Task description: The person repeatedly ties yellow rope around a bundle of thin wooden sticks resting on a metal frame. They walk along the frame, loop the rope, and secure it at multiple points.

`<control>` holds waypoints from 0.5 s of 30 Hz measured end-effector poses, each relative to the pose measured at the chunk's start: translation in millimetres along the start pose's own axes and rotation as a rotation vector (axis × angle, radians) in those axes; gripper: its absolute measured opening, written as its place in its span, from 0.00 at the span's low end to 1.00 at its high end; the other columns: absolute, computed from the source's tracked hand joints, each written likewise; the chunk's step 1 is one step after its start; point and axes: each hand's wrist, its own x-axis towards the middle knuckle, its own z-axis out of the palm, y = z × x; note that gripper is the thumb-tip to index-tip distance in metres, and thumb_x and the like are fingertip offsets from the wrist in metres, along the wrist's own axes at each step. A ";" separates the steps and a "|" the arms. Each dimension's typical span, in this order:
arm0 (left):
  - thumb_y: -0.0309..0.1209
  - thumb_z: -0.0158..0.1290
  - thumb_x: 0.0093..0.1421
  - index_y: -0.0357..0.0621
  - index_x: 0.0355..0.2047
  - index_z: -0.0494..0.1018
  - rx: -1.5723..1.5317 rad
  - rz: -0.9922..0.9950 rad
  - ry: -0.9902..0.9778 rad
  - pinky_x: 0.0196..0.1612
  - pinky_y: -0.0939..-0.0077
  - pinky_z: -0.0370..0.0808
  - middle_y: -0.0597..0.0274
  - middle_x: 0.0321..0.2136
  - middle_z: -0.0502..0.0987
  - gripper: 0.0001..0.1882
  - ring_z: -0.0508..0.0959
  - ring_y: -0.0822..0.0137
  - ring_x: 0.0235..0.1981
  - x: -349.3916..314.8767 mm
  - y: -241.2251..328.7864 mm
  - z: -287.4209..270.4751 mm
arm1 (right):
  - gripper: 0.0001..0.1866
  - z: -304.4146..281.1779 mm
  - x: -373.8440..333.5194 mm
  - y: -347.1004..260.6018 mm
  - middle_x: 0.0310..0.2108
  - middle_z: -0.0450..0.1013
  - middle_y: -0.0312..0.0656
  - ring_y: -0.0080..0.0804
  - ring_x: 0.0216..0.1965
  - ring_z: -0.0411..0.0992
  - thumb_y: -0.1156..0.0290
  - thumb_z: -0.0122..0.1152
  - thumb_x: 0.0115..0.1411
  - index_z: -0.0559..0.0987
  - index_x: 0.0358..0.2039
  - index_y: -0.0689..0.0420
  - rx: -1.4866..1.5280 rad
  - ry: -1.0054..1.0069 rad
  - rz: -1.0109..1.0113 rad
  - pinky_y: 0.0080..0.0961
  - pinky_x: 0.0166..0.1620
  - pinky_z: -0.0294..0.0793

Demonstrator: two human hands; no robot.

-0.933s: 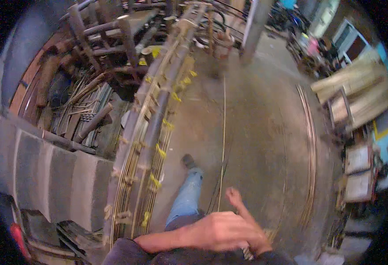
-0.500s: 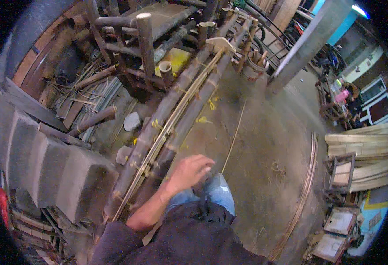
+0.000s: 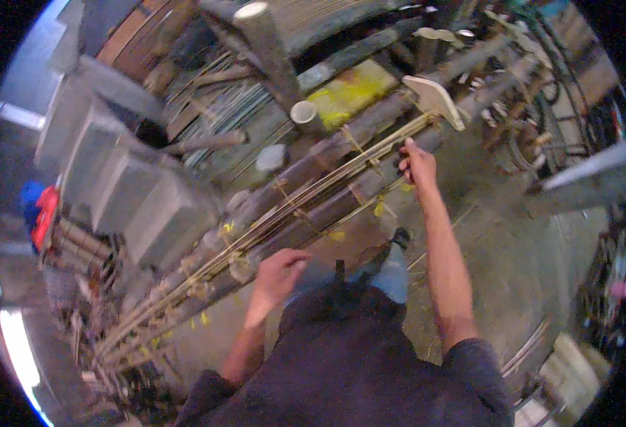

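Both hands (image 3: pixel 277 274) (image 3: pixel 417 165) rest on the cane bundle (image 3: pixel 313 196).

The left hand (image 3: pixel 279 274) rests against a bundle of thin cane strips (image 3: pixel 306 199) lying along a frame of thick poles (image 3: pixel 327 153). The right hand (image 3: pixel 417 165), arm extended, grips the strips farther along, apparently closed around them. A pale flat board (image 3: pixel 434 99) sits just beyond it on the concrete floor (image 3: pixel 498 242) side.

Dusty concrete floor (image 3: pixel 512 270), grey corrugated sheets (image 3: pixel 113 178), cluttered dim workshop.
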 end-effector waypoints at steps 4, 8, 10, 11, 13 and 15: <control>0.35 0.53 0.60 0.50 0.41 0.76 0.132 0.341 -0.044 0.42 0.62 0.76 0.59 0.37 0.76 0.10 0.77 0.53 0.40 47.8 70.3 16.7 | 0.12 -11.9 50.9 -12.1 0.24 0.74 0.34 0.22 0.22 0.67 0.61 0.55 0.60 0.81 0.32 0.56 -0.637 -0.100 -0.320 0.23 0.24 0.63; 0.35 0.53 0.55 0.48 0.28 0.72 0.442 0.528 0.245 0.30 0.57 0.76 0.60 0.26 0.76 0.06 0.79 0.53 0.30 116.9 141.7 -8.0 | 0.11 -78.3 84.4 -33.6 0.19 0.63 0.30 0.16 0.17 0.58 0.64 0.52 0.64 0.75 0.42 0.56 0.586 -0.530 -0.007 0.18 0.21 0.63; 0.36 0.53 0.55 0.48 0.27 0.72 0.435 0.604 0.397 0.28 0.57 0.76 0.61 0.24 0.76 0.06 0.79 0.53 0.28 120.8 156.1 -23.3 | 0.11 -45.8 73.2 -59.5 0.20 0.63 0.31 0.19 0.19 0.58 0.63 0.51 0.66 0.72 0.40 0.56 0.569 -0.583 -0.025 0.17 0.23 0.61; 0.36 0.53 0.55 0.48 0.26 0.73 0.429 0.628 0.427 0.27 0.58 0.76 0.61 0.24 0.76 0.06 0.79 0.54 0.28 123.1 165.7 -29.6 | 0.11 -46.2 63.6 -79.7 0.20 0.63 0.31 0.20 0.20 0.58 0.62 0.50 0.67 0.71 0.39 0.56 0.565 -0.568 -0.062 0.16 0.24 0.59; 0.36 0.53 0.54 0.49 0.25 0.73 0.458 0.637 0.445 0.27 0.59 0.76 0.62 0.23 0.76 0.07 0.79 0.55 0.27 124.5 179.8 -33.4 | 0.11 -41.8 54.4 -105.3 0.21 0.63 0.32 0.20 0.20 0.59 0.62 0.49 0.67 0.71 0.41 0.56 0.535 -0.640 -0.132 0.16 0.24 0.60; 0.34 0.53 0.51 0.48 0.26 0.72 0.482 0.616 0.422 0.27 0.59 0.77 0.62 0.25 0.76 0.05 0.79 0.55 0.28 125.1 181.0 -42.7 | 0.13 -39.0 58.8 -118.5 0.22 0.64 0.33 0.21 0.21 0.60 0.62 0.48 0.68 0.72 0.45 0.57 0.519 -0.684 -0.142 0.18 0.27 0.63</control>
